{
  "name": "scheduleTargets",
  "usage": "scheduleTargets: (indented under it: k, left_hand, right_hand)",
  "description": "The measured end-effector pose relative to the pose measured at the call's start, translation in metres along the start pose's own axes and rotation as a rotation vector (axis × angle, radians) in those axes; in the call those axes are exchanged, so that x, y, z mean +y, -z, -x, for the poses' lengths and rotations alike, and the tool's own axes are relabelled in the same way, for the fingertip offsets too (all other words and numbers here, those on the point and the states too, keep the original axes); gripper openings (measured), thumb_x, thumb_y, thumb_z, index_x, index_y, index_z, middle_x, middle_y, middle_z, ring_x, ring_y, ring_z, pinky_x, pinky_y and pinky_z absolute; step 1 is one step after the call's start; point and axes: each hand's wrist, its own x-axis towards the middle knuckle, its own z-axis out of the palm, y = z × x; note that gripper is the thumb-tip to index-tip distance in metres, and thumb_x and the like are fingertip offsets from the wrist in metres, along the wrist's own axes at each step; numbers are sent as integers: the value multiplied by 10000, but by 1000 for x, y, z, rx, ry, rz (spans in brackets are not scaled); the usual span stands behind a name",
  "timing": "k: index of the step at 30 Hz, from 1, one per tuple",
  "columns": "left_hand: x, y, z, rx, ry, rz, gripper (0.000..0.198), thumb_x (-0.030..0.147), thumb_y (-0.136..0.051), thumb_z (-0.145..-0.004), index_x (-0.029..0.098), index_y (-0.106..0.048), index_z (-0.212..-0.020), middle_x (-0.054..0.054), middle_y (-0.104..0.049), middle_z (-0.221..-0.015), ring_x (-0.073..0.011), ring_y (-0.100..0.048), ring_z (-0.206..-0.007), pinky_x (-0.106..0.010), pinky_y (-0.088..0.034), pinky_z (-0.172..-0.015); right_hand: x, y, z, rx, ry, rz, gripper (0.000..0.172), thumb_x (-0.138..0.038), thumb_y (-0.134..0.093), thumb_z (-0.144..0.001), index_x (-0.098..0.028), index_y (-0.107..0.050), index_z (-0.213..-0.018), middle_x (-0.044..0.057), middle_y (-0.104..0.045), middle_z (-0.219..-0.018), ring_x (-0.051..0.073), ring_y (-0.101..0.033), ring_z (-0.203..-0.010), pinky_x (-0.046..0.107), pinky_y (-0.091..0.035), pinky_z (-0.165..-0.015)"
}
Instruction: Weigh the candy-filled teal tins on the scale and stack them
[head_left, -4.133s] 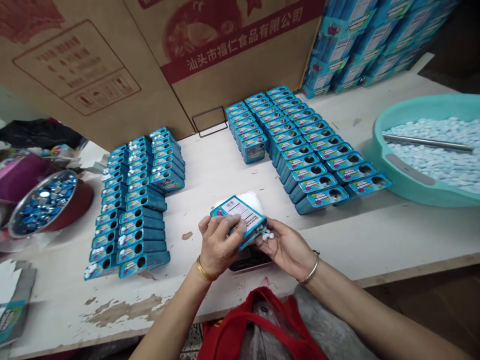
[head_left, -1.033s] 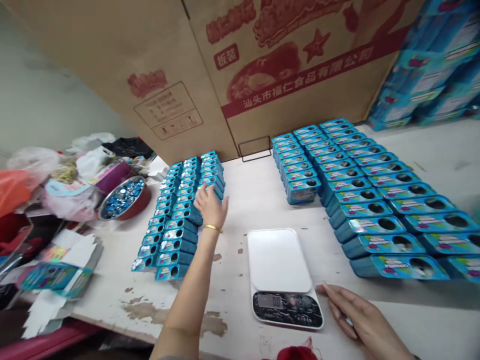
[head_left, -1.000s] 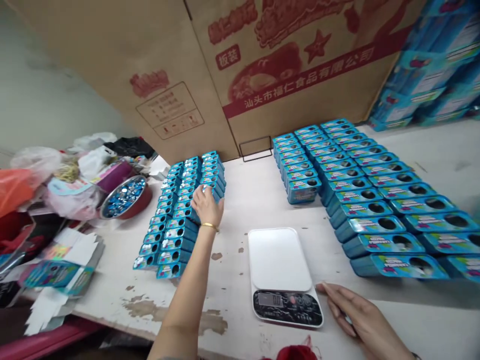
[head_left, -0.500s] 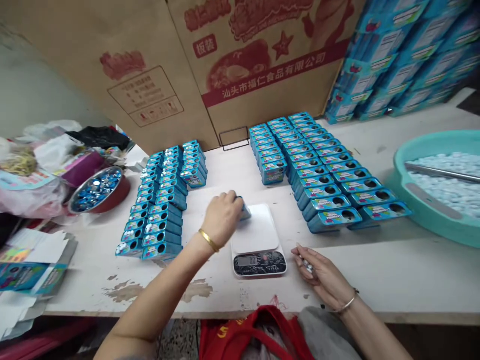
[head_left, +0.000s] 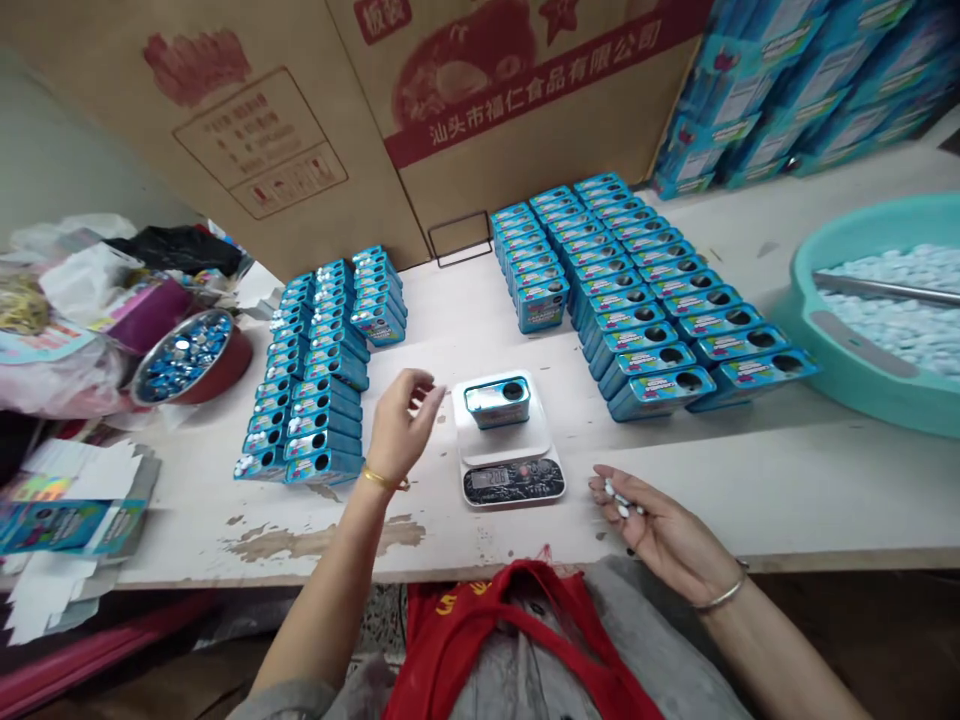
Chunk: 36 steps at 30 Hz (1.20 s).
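A blue tin (head_left: 496,403) with a round dark hole in its top stands on the white platform of a digital kitchen scale (head_left: 514,484), whose display is lit. To the left of the scale, my left hand (head_left: 405,420) is empty, thumb and curled fingers apart, not touching the tin. My right hand (head_left: 660,530) is turned palm up at the right of the scale. Several small whitish candies (head_left: 622,500) lie in its curled fingers.
Rows of blue tins stand left (head_left: 322,400) and right (head_left: 637,300). A turquoise basin (head_left: 817,340) of pale candies with a metal rod is far right. A bowl of shiny blue pieces (head_left: 187,355) sits at left. A cardboard box (head_left: 300,120) closes off the back.
My left hand has let go of the tin on the scale and drawn back to the left. The display has gone from zero to a reading. My right hand still holds candies.
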Motion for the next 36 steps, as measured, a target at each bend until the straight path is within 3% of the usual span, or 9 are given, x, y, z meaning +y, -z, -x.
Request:
scheduleTargets:
  k: [5, 9, 14, 19, 24, 28, 32, 34, 36]
  left_hand:
    - [-73, -24, 53, -91, 399, 187, 232, 365, -521, -808, 170, -552, -930, 3, -586, -757, -111, -561, -647, -241, -460, -637]
    - [-92, -40, 74, -74, 470, 184, 257, 363, -514, -786, 160, -568, -934, -14, -594, -766, -118, -556, -672, -246, -469, -650]
    - [-90, -41, 71, -70, 467, 174, 222, 349, -543, -765, 170, -595, -885, -12, -589, -786, -114, -531, -654, -245, -458, -641]
    - [-78, -38, 66, -41, 410, 188, 224, 342, -534, -802, 176, -598, -937, -17, -606, -791, -125, -548, -691, -251, -459, -665]
    - [-33, -29, 50, 81, 57, 148, 177, 296, -503, -873, 187, -593, -978, -33, -614, -850, -129, -560, -764, -262, -449, -702]
    - [-6, -27, 32, 74, -153, 184, 257, 310, -547, -856, 203, -558, -1089, -62, -595, -967, -152, -565, -860, -289, -465, -745]
    - [-9, -43, 16, -44, -163, 155, 714, 449, -704, -706, 214, -399, -1307, -115, -544, -1196, -238, -519, -1081, -389, -424, -909]
    - [-15, -54, 10, -132, -145, 161, 695, 434, -706, -707, 221, -416, -1302, -105, -577, -1178, -244, -533, -1074, -391, -409, -918]
    - [-15, -59, 5, -190, -183, 120, 536, 355, -653, -763, 236, -482, -1257, -81, -617, -1114, -228, -557, -1021, -375, -404, -892]
  right_hand:
    - [3, -10, 3, -14, -40, 101, 246, -211, -759, -663, -163, -658, -883, 22, -625, -752, 78, -542, -596, 141, -453, -466]
    - [2, -19, 1, 6, -29, 141, 274, -236, -787, -633, -157, -649, -857, 30, -642, -772, 69, -537, -595, 129, -447, -474]
    - [-2, -28, 1, 3, -17, 166, 307, -270, -796, -613, -157, -659, -863, 44, -654, -806, 93, -572, -664, 152, -474, -545]
    - [-9, -42, 1, 9, 52, 278, 344, -301, -799, -596, -150, -663, -874, 52, -652, -804, 96, -547, -623, 182, -436, -498]
    - [-34, -72, 2, -85, 162, 406, 296, -330, -759, -652, -154, -654, -865, 24, -620, -752, 67, -473, -553, 183, -349, -447]
    - [-52, -97, 1, -197, 238, 440, 239, -323, -716, -706, -158, -652, -867, 20, -609, -769, 62, -453, -538, 185, -304, -428]
    - [-39, -106, -7, -228, 125, 320, 235, -357, -670, -749, -139, -648, -833, 26, -600, -733, 68, -482, -541, 170, -329, -432]
    - [-25, -108, -14, -193, -7, 190, 242, -368, -627, -781, -127, -636, -797, 37, -598, -692, 75, -495, -526, 167, -339, -421]
    - [-13, -110, -21, -156, -114, 24, 244, -354, -542, -832, -131, -617, -766, 45, -602, -664, 86, -508, -506, 170, -339, -402]
